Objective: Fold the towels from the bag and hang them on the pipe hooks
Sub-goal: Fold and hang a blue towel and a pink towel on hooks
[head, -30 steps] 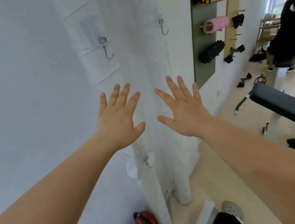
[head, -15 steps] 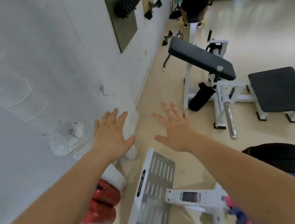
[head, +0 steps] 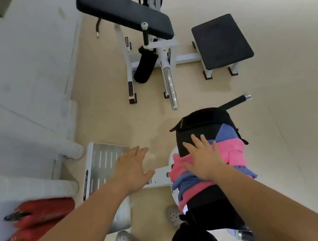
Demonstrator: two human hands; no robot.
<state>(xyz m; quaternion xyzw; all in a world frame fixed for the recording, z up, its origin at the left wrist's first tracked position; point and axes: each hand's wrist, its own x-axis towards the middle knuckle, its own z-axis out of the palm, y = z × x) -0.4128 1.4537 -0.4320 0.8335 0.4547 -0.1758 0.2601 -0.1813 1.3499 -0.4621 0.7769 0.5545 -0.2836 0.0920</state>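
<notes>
Pale lettering on the black bag's strap is too blurred to read. Pink and blue towels fill its open top. The right hand, fingers spread, seems to rest on them. The left hand hovers flat and empty over beige floor beside a white wall.

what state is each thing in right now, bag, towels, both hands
black bag: open, contents spilling out
pink towel: unfolded, bunched in the bag
blue towel: unfolded, bunched beside the pink one
left hand: open, fingers straight, holding nothing
right hand: open, flat over the pink towel
</notes>
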